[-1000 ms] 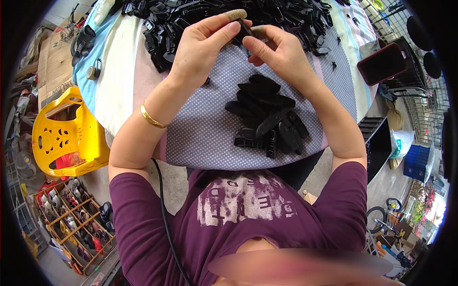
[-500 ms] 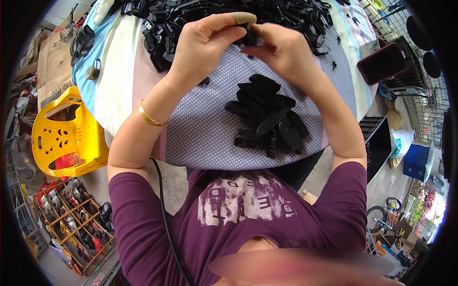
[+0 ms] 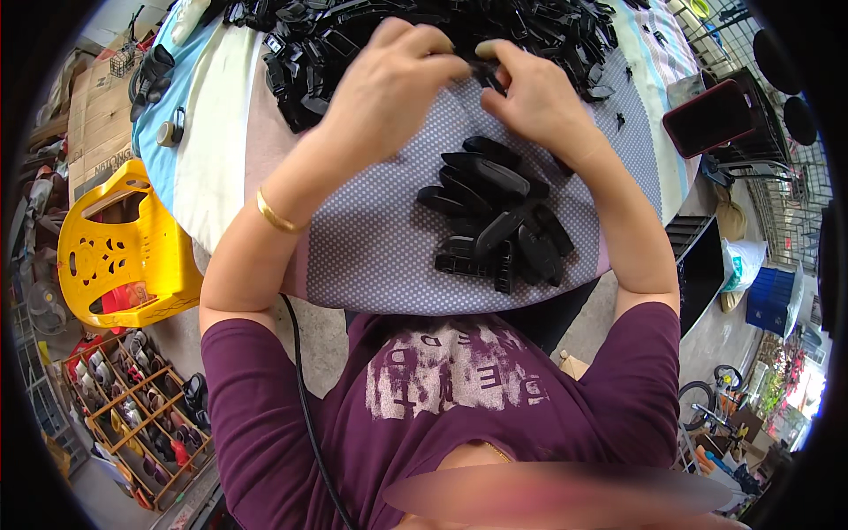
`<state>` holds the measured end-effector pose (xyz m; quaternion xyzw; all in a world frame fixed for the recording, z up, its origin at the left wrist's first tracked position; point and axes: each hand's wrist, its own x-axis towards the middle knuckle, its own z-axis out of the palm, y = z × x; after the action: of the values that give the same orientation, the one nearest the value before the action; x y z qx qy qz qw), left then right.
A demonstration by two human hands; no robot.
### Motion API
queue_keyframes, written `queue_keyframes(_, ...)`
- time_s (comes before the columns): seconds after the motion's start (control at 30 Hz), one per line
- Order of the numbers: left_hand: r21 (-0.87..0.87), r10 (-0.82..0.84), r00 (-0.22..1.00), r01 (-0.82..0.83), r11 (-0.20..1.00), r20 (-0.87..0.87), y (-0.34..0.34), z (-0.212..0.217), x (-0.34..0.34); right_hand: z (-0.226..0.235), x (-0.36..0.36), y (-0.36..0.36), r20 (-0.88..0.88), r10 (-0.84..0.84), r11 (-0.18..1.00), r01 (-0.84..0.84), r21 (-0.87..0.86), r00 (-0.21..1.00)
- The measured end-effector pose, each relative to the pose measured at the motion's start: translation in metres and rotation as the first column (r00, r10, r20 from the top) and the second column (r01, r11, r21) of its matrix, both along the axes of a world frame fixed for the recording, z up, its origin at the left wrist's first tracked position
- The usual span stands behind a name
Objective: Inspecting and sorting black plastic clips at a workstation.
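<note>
My left hand (image 3: 395, 87) is over the near edge of a large heap of black plastic clip parts (image 3: 309, 71). Its fingers are curled and a little smeared by motion; whatever they may hold is hidden. Opposite it, my right hand (image 3: 537, 99) has its thumb and fingers bent around a small dark part (image 3: 491, 78). A gap separates the two hands. Between my forearms lies a smaller pile of glossy, long oval black clip pieces (image 3: 499, 216), some with comb-like teeth, on the dotted grey cloth (image 3: 362, 238).
A phone (image 3: 709, 117) lies at the table's right side. On the left are a roll of tape (image 3: 168, 133) and a yellow plastic chair (image 3: 132, 256). A black cable (image 3: 305, 397) runs down past my left side. Wooden racks of shoes (image 3: 146, 415) stand lower left.
My hands have moved apart; before, their fingertips met around a dark part. Another long black piece now lies across the top of the smaller pile.
</note>
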<state>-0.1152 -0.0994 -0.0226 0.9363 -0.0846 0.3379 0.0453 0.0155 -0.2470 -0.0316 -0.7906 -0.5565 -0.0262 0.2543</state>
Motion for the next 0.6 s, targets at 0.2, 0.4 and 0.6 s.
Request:
queue_keyframes(0.2,0.05,0.139,0.965,-0.131,0.99,-0.223,0.005,-0.013,0.008,0.012,0.012,-0.001,-0.647,0.172,0.978,-0.052,0.201,0.743)
queue_keyframes(0.4,-0.66,-0.095,0.985,-0.026,0.751,-0.146,0.0,0.004,0.006,0.018,0.015,-0.007,-0.717,0.39,0.909,-0.119,0.399,0.577)
queue_keyframes(0.6,-0.971,-0.38,0.913,-0.064,0.231,-0.151,0.002,0.009,-0.001,0.018,-0.007,-0.001,-0.657,0.477,0.857,-0.141,0.496,0.584)
